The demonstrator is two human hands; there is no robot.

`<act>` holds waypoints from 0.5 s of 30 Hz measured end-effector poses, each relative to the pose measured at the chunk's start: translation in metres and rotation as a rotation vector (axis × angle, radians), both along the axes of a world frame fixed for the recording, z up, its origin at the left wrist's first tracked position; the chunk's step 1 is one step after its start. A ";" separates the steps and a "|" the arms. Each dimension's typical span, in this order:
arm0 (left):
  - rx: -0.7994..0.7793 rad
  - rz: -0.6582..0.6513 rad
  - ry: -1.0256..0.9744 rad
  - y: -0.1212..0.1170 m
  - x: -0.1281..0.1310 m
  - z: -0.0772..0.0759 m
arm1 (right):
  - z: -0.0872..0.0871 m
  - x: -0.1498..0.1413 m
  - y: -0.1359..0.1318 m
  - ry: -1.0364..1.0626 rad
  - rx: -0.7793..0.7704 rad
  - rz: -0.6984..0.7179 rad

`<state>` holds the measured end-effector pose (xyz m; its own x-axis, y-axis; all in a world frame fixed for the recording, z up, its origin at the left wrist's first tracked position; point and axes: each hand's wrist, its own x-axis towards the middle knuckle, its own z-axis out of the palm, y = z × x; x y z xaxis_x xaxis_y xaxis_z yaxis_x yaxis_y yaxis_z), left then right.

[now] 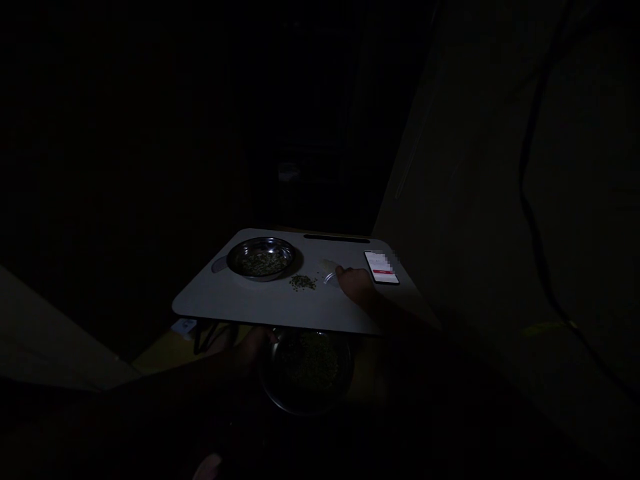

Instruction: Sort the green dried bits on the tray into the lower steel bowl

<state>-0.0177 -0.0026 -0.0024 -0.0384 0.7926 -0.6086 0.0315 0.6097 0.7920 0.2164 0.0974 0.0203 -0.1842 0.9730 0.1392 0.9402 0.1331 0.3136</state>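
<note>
The scene is very dark. On the white folding table, my right hand [356,283] grips a small, shiny, curved-edged piece [331,275]; its kind is unclear. Just behind it lies a pale patch [326,264], perhaps grains. A small heap of green grains or seeds [303,283] is spread to the left of this hand. Farther left, a steel bowl [261,260] holds more green and pale pieces. Below the near table edge, my left hand [257,340] closes on the rim of a larger metal bowl [295,408] with greenish contents. Its fingers are mostly in shadow.
The white tabletop [240,303] has a dark slot [337,239] along its far edge. A lit phone [382,267] lies at the right side. Dark table legs [200,339] stand below. A cable [525,167] hangs along the right wall.
</note>
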 end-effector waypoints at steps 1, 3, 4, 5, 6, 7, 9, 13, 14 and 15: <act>0.023 0.018 0.017 0.000 0.000 0.000 | 0.000 0.000 0.000 0.004 -0.001 0.005; 0.074 0.057 0.084 0.000 -0.001 0.001 | -0.001 -0.001 0.002 0.015 -0.008 -0.001; 0.107 0.083 0.132 0.000 -0.002 0.001 | -0.002 -0.001 0.004 0.020 -0.012 -0.010; 0.146 0.113 0.176 -0.001 -0.002 0.001 | -0.002 -0.002 0.006 0.024 -0.014 -0.018; 0.173 0.137 0.208 -0.001 -0.002 0.001 | -0.002 -0.003 0.007 0.029 -0.012 -0.024; 0.185 0.150 0.223 -0.002 -0.003 0.001 | -0.002 -0.003 0.009 0.034 -0.009 -0.033; 0.193 0.151 0.223 -0.003 -0.004 0.001 | -0.002 -0.005 0.013 0.048 -0.015 -0.051; 0.178 0.104 0.181 -0.004 -0.006 -0.002 | -0.001 -0.006 0.017 0.039 -0.011 -0.071; 0.149 0.091 0.160 -0.003 -0.006 -0.004 | -0.001 -0.006 0.017 0.028 -0.002 -0.069; 0.120 0.081 0.140 -0.002 -0.007 -0.007 | -0.001 -0.006 0.016 0.018 0.004 -0.066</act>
<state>-0.0243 -0.0045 -0.0090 -0.1823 0.8498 -0.4945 0.1010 0.5164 0.8503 0.2107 0.1138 0.0194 -0.1170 0.9824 0.1458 0.9523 0.0693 0.2972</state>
